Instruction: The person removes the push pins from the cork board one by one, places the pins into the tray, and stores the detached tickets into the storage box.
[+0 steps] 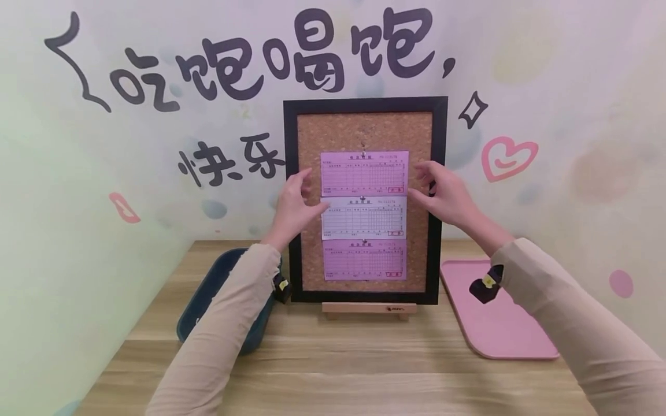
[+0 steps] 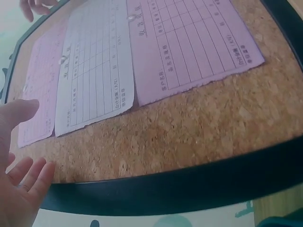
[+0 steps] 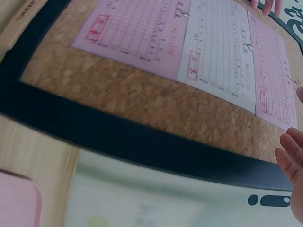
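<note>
A cork board (image 1: 333,130) in a black frame (image 1: 438,242) stands upright. Three printed receipt slips hang on it in a column: a pink slip (image 1: 364,174) on top, a white slip (image 1: 343,221) in the middle, a pink slip (image 1: 346,263) at the bottom. Clear pushpins (image 2: 63,60) pin them near their top edges. My left hand (image 1: 295,207) is beside the left edges of the upper two slips, thumb and fingers apart. On the opposite side, my right hand (image 1: 448,193) is spread by the top slip's right edge. Neither hand holds anything; whether fingertips touch the paper is unclear.
The board rests on a small wooden easel (image 1: 343,308) on the wooden table (image 1: 374,370). A dark blue tray (image 1: 189,315) lies left, partly behind my left sleeve. A pink tray (image 1: 484,329) lies right, under my right forearm. Behind is a wall (image 1: 583,75) with painted lettering.
</note>
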`<state>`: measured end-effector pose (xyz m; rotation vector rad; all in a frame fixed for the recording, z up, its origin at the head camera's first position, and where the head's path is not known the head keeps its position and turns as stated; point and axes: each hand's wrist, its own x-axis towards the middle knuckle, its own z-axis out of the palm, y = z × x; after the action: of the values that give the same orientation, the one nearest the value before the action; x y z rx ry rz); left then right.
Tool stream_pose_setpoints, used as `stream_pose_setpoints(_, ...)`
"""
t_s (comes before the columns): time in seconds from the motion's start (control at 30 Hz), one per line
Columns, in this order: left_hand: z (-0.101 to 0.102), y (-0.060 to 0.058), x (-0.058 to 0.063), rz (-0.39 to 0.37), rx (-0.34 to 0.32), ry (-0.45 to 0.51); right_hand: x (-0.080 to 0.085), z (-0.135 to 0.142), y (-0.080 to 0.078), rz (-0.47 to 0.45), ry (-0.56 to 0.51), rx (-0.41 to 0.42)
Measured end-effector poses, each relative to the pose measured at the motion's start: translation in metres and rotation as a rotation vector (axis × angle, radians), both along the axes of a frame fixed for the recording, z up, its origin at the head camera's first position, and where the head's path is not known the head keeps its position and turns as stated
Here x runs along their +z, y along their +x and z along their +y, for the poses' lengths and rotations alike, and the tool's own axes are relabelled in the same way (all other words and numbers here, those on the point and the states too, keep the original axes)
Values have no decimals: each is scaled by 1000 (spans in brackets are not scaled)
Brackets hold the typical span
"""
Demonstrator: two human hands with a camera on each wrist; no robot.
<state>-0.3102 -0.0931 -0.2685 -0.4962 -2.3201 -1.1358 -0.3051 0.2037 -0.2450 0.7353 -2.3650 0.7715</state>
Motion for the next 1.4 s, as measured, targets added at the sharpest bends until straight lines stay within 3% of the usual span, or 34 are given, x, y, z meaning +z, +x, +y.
stream_pose_setpoints(0.27,9,-4,1,-34,4,69,10,-17,-10,-78,-18,-6)
stream_pose_setpoints(0.6,16,-9,3,-6,5,144,21,-32,-23,-66,17,-23)
stream_pose_setpoints(1.03,26,-11,8,-49,34,302,35,-60,-37,-88,-37,-29)
stream_pose_setpoints(1.4,34,-10,11,-54,90,326,35,-74,-42,-127,-56,-32)
